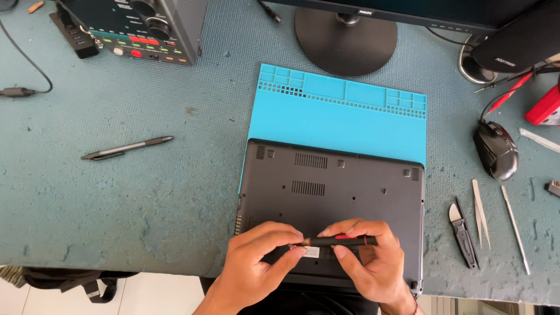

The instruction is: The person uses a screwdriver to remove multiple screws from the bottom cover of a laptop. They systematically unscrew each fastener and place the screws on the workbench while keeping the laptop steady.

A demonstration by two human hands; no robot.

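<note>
Low in the centre of the frame, both hands meet over a black screwdriver (pixel 341 240) with red accents, held level just above the near edge of an upturned dark grey laptop (pixel 332 192). The left hand (pixel 256 265) pinches the tool's left tip end between thumb and fingertips; the right hand (pixel 367 259) grips the body from behind and below, fingers curled around it. Both hands are closed on the tool, close together, almost touching each other.

The laptop lies bottom side up, its vents and screw holes showing, with its far part resting on a light blue work mat (pixel 341 108) that has small compartments along its upper edge. Beyond the mat, at the top centre, stands the round black base of a monitor (pixel 345 39).

The table (pixel 116 198) is a worn blue-green surface. On it, left of the laptop and well apart, lies a dark pen (pixel 127 147). In the upper left sits a grey instrument (pixel 146 26) with knobs and coloured buttons. At the right, a black mouse (pixel 496 150) rests near its cable, and below it lie a small black cutter (pixel 464 233), pale tweezers (pixel 480 213) and a thin white prying stick (pixel 515 229), side by side.
</note>
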